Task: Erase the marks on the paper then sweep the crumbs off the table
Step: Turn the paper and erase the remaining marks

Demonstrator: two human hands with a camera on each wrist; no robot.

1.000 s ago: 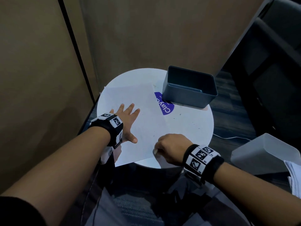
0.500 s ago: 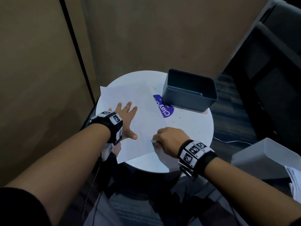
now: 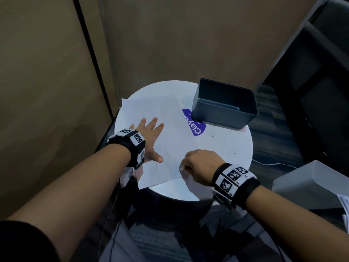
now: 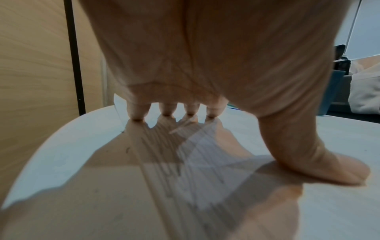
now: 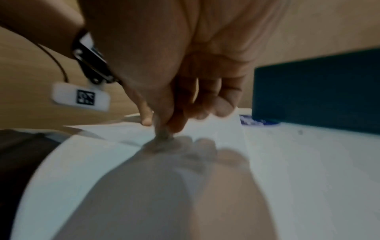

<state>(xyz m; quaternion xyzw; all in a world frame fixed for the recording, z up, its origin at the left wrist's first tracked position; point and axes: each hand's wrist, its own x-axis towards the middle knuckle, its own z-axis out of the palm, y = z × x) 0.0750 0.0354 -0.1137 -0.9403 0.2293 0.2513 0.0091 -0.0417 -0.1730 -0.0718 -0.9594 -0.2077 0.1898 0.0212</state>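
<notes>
Two hands work one paper (image 3: 166,140) on my round table (image 3: 226,148): left hand (image 3: 149,140) flat with fingers spread, pinning it; right hand (image 3: 200,165) curled, pinching a small eraser (image 3: 180,168) against the near right edge. Marks lie leftward; motion blur hides them, and the crumbs.

right hand (image 5: 185,84) pinching small eraser (image 5: 162,134), tip pressed on paper (image 5: 216,129) near its corner; white table (image 5: 308,162) beneath; dark bin (image 5: 316,91) behind; view blurred.
</notes>
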